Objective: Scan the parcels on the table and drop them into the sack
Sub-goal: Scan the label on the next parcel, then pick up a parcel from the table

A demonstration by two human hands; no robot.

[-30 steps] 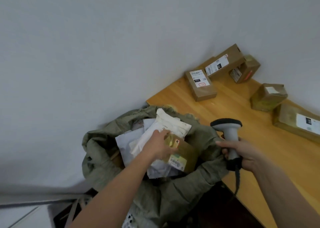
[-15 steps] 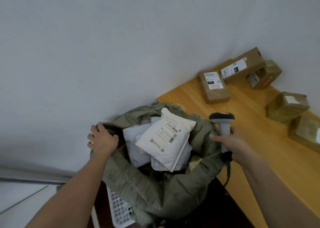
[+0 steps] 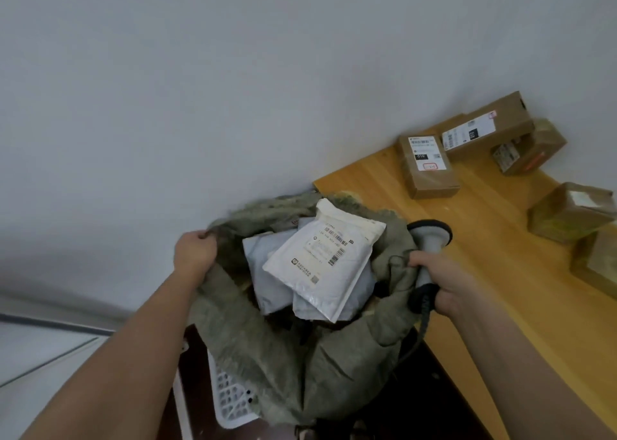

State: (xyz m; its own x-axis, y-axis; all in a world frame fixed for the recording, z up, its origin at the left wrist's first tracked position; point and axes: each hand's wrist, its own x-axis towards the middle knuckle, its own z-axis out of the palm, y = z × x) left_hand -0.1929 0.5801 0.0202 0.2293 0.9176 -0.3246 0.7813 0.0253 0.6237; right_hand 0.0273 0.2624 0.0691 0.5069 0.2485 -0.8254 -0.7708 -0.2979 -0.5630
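Note:
An olive-green sack (image 3: 293, 356) stands open beside the wooden table (image 3: 500, 272). Inside it a white padded mailer (image 3: 324, 262) with barcodes lies on top of grey mailers (image 3: 270, 269). My left hand (image 3: 195, 254) grips the sack's far left rim. My right hand (image 3: 444, 282) holds the grey barcode scanner (image 3: 429, 239) by its handle, and its fingers also catch the sack's right rim. Several brown cardboard parcels lie on the table: one with a white label (image 3: 429, 166), a longer box (image 3: 490, 126) behind it, and others toward the right edge (image 3: 571, 212).
A white perforated plastic basket (image 3: 230, 396) sits under the sack. The scanner's black cable (image 3: 420, 333) hangs down past the table's near edge. A plain grey wall runs behind the table and sack. The floor lies at lower left.
My left hand let go of a brown parcel in the sack and took hold of the sack's left rim. My right hand, still holding the scanner, moved onto the sack's right rim.

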